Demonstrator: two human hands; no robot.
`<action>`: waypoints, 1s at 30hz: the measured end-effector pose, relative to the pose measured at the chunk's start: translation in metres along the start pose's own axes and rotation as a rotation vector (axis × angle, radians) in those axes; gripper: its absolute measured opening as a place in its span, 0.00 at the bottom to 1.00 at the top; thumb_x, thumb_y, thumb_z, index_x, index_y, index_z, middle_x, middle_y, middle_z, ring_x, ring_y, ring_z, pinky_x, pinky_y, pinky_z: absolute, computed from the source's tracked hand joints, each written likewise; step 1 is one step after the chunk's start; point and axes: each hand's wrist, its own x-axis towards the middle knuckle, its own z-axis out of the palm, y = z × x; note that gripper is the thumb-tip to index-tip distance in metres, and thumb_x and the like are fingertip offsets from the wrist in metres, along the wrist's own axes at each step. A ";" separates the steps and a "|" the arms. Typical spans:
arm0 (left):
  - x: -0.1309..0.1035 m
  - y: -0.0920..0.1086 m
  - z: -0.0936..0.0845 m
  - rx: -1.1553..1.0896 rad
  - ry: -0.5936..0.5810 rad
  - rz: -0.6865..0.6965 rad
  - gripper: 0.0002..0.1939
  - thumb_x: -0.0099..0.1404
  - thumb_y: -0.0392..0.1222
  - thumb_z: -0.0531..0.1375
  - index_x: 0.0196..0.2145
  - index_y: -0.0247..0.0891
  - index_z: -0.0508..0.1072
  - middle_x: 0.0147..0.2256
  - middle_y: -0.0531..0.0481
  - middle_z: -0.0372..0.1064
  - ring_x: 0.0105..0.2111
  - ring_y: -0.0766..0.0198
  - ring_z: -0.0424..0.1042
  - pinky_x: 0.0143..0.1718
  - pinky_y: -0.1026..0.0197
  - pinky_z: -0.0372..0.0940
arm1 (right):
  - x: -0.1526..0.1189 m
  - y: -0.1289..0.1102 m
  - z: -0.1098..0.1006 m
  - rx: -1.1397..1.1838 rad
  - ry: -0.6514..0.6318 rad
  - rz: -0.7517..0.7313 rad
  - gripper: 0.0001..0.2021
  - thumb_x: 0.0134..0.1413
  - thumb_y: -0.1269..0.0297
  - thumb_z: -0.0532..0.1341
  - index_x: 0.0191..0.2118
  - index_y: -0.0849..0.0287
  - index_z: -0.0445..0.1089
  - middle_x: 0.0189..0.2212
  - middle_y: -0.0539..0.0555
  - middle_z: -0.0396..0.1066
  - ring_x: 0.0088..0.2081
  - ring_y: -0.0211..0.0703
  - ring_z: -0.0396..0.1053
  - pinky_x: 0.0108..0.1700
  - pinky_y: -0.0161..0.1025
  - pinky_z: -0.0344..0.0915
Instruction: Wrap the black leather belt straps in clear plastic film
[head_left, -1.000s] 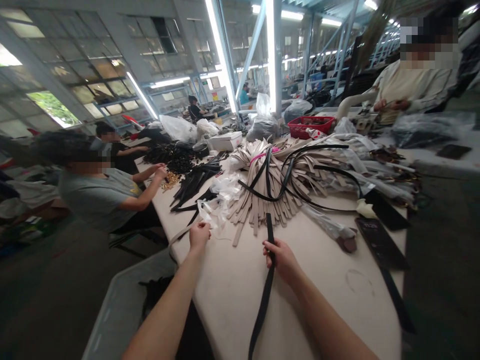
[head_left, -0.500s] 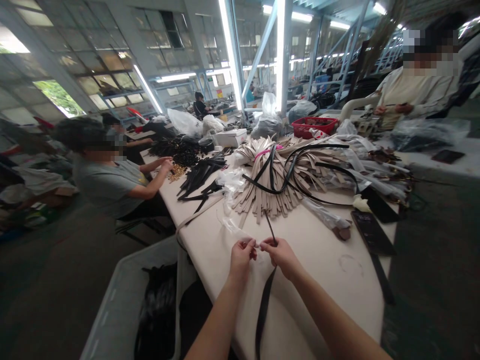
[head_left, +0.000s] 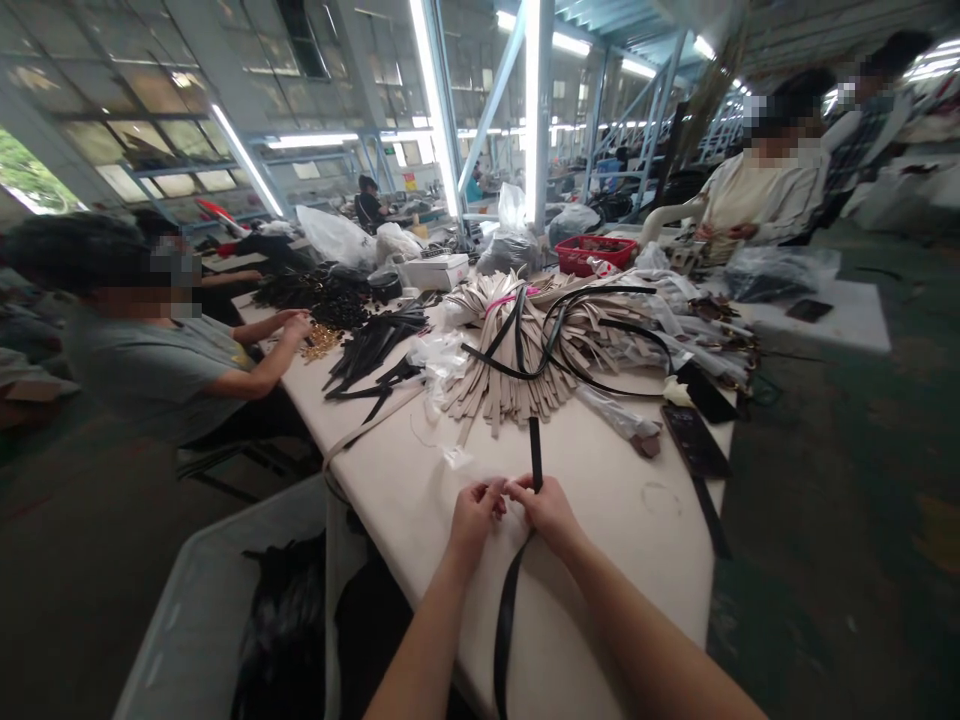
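Note:
Close together over the near part of the table are my two hands, fingertips almost meeting. My left hand [head_left: 472, 520] is closed, pinching a thin piece of clear plastic film [head_left: 454, 458]. My right hand [head_left: 549, 512] is closed round a black strap [head_left: 508, 610], and its thumb and forefinger are also at the plastic. One end of the strap stands up beyond the right hand; the other hangs down toward me between my forearms. Just past my hands lies a large fanned bundle of beige straps [head_left: 487, 390], with loose black straps curled on top.
A phone [head_left: 694, 440] lies near the table's right edge. At left, a bin [head_left: 161, 610] holds black pieces. A seated co-worker [head_left: 150, 350] handles small gold parts beside black straps [head_left: 375, 345]. A red basket [head_left: 596, 253] and white box [head_left: 437, 272] stand behind. Another person [head_left: 772, 190] is at right.
My view has turned slightly right, so the scene shifts left. The strap's upper end now shows its broad face instead of its edge. Both hands keep their hold, close together.

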 end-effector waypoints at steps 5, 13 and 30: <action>0.003 0.001 0.006 -0.161 -0.058 -0.075 0.19 0.52 0.52 0.72 0.33 0.31 0.81 0.22 0.50 0.69 0.21 0.69 0.63 0.24 0.66 0.59 | -0.002 -0.004 -0.001 0.035 -0.012 0.005 0.20 0.47 0.45 0.67 0.26 0.60 0.70 0.13 0.44 0.59 0.15 0.32 0.53 0.17 0.32 0.47; 0.017 -0.011 0.013 -0.437 0.120 -0.144 0.19 0.47 0.48 0.75 0.29 0.32 0.77 0.27 0.51 0.71 0.23 0.73 0.63 0.24 0.69 0.59 | -0.038 -0.003 -0.021 0.117 -0.108 0.084 0.24 0.59 0.38 0.52 0.39 0.57 0.66 0.24 0.45 0.68 0.14 0.29 0.55 0.15 0.29 0.54; 0.025 -0.011 0.012 -0.621 0.175 -0.193 0.20 0.47 0.46 0.76 0.31 0.30 0.76 0.28 0.51 0.70 0.22 0.76 0.62 0.20 0.71 0.56 | -0.055 0.011 -0.013 -0.037 -0.253 0.074 0.29 0.62 0.40 0.50 0.30 0.63 0.72 0.14 0.47 0.66 0.10 0.31 0.56 0.13 0.30 0.50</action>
